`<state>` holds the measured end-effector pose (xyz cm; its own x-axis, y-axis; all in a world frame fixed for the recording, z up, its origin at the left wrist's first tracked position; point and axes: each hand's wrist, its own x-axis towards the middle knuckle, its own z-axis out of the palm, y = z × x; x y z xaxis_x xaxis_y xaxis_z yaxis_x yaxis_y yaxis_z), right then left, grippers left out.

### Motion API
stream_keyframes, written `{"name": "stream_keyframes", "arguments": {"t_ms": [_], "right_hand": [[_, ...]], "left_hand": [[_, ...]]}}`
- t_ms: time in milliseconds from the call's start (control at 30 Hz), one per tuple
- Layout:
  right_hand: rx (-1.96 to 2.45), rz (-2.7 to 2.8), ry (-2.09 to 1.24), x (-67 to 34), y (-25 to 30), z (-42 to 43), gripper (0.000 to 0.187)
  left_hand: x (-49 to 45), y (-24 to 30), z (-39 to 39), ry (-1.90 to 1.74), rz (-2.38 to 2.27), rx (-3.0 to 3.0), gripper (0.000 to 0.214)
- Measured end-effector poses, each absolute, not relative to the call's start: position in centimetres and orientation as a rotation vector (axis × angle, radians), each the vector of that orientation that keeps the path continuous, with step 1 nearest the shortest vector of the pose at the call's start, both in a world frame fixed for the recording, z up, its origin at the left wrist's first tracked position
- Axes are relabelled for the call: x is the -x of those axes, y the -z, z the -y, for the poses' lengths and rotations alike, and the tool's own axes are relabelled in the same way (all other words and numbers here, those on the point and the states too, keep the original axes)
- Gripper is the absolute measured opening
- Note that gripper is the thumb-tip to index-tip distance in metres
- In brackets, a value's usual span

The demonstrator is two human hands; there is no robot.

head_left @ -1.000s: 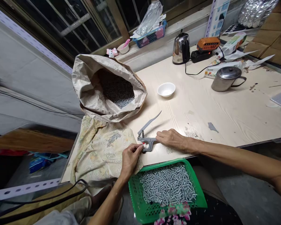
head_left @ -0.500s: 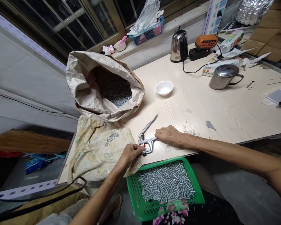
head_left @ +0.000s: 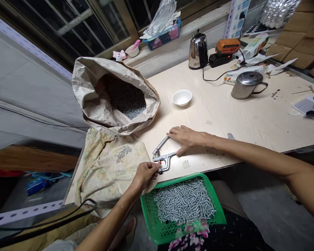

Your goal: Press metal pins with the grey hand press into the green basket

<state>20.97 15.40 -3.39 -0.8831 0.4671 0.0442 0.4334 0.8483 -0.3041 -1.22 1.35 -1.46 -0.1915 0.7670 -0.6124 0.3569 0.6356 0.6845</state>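
Grey hand pliers (head_left: 167,161) with a spring and a red part at the jaw lie near the table's front edge, handles spread apart. My right hand (head_left: 187,136) spans the two handles, fingers over the upper one and thumb at the end of the lower one. At the jaw, my left hand (head_left: 145,173) has thumb and fingertips pinched together; whatever is between them is too small to name. Small silvery screw-like pieces (head_left: 124,154) lie on a patterned cloth (head_left: 96,177) beside my left hand. Many similar pieces (head_left: 184,202) fill part of a green basket (head_left: 153,223) below the pliers.
A large woven sack (head_left: 86,97) with metal pieces inside stands open on the left. Further back are a white bowl (head_left: 182,98), a steel kettle (head_left: 197,52), an orange battery on a charger (head_left: 226,48) and a lidded metal mug (head_left: 247,87). A cord crosses the tabletop.
My right hand has moved up from the lower handle and spread, its fingers now on the upper handle. The left hand stays at the jaw. The view has shifted slightly.
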Motion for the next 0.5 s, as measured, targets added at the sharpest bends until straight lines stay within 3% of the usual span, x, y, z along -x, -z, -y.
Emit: {"name": "stream_keyframes", "arguments": {"t_ms": [200, 300, 400, 500], "right_hand": [[0.746, 2.970, -0.371, -20.4, 2.1, -14.6, 0.058], [0.714, 3.022, -0.340, -20.3, 1.7, -14.2, 0.041], [0.717, 3.036, -0.330, -20.3, 1.3, -13.8, 0.038], [0.741, 3.036, -0.341, -20.4, 1.1, -13.5, 0.046]], "left_hand": [[1.2, 1.2, -0.8, -0.367, -1.896, -1.024, 0.037], [0.5, 0.9, -0.2, -0.330, -2.103, -1.484, 0.030], [-0.7, 1.1, -0.9, -0.413, -2.065, -2.075, 0.023], [-1.9, 1.8, -3.4, -0.376, -1.774, -2.390, 0.050]]}}
